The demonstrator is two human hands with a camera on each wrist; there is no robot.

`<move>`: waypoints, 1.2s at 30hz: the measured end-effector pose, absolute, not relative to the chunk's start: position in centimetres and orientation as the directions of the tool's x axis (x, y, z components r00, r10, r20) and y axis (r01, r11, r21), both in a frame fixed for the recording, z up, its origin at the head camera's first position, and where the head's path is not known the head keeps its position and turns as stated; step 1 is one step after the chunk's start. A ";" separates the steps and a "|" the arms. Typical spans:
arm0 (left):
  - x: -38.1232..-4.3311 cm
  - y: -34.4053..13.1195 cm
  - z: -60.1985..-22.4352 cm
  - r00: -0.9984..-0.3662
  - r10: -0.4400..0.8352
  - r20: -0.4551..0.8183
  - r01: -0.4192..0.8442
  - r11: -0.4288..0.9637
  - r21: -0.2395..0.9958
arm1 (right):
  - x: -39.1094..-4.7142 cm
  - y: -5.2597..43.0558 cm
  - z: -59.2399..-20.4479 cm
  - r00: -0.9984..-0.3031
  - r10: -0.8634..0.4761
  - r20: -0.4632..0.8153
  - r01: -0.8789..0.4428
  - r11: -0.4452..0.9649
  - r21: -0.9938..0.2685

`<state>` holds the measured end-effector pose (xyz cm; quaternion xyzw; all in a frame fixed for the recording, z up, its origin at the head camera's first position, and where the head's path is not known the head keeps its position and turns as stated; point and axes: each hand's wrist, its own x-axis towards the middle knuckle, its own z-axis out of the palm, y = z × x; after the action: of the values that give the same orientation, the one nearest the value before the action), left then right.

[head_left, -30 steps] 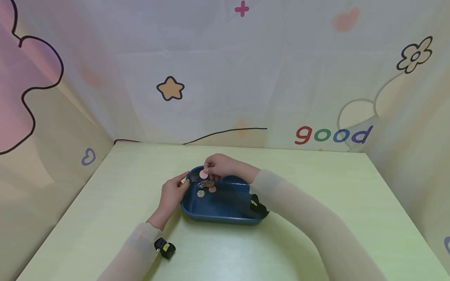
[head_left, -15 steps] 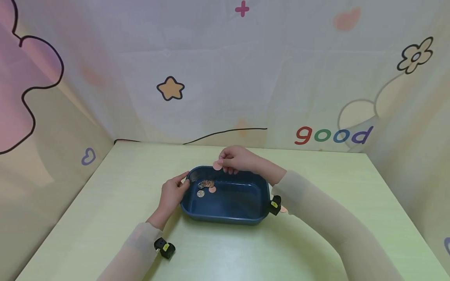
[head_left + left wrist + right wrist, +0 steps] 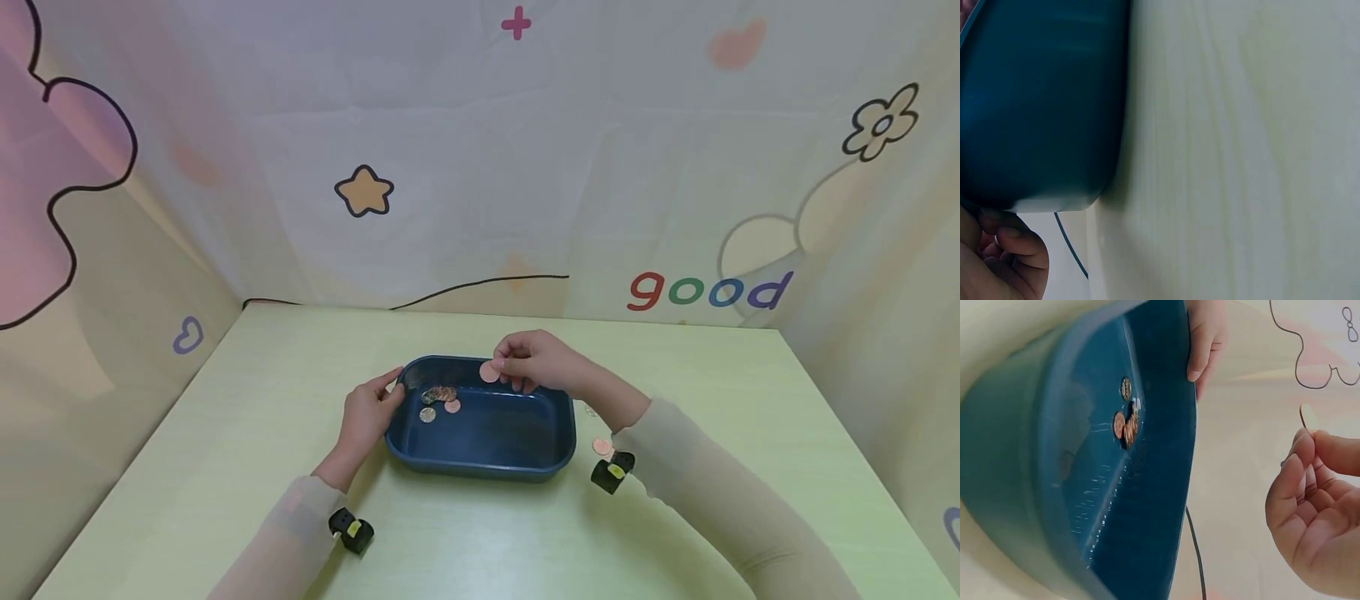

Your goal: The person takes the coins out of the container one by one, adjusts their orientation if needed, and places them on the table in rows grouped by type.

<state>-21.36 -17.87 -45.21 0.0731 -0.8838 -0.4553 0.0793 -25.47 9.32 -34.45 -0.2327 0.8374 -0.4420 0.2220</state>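
A deep blue rectangular tray (image 3: 480, 477) with rounded corners stands on the table. My left hand (image 3: 367, 421) grips its left end, thumb over the rim and fingers outside. Between the thumb and fingers of my right hand (image 3: 543, 362) is a copper-coloured coin (image 3: 489, 372), held over the tray's far rim. In the right wrist view that coin (image 3: 1307, 417) appears edge-on at the fingertips. Inside the tray, toward its left end, lie a small overlapping pile of coins (image 3: 439, 395), a copper coin (image 3: 452, 407) and a silvery coin (image 3: 427, 415).
On the table to the right of the tray lies a copper coin (image 3: 602, 447), partly overlapped by the black wrist camera (image 3: 612, 472). A paler coin (image 3: 591, 410) lies behind it near the right forearm. A printed cloth (image 3: 465, 208) hangs behind the pale table (image 3: 480, 550).
My right hand has moved right with the pinched coin, from above the pile to the tray's far rim, uncovering coins on the table at right. My left hand keeps its grip.
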 end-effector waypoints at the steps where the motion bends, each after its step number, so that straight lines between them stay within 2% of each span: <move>1: -21.4 -17.9 -45.2 -0.977 -0.200 0.075 -0.055 0.575 0.816 | -25.3 9.6 -34.6 -0.795 -0.586 -0.159 -0.200 0.500 -0.843; 26: -21.2 -17.9 -44.9 -0.975 -0.205 0.084 -0.054 0.586 0.808 | -20.8 16.5 -39.2 -0.902 -0.407 -0.143 -0.047 0.423 -0.905; 36: -21.2 -17.7 -45.1 -0.975 -0.205 0.088 -0.052 0.591 0.805 | -19.5 19.7 -41.3 -0.938 -0.263 -0.227 0.093 0.440 -0.893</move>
<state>-21.21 -17.74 -45.08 0.0725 -0.8878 -0.4463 0.0858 -19.54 19.74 -41.28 -0.0510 0.8314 -0.5269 0.1689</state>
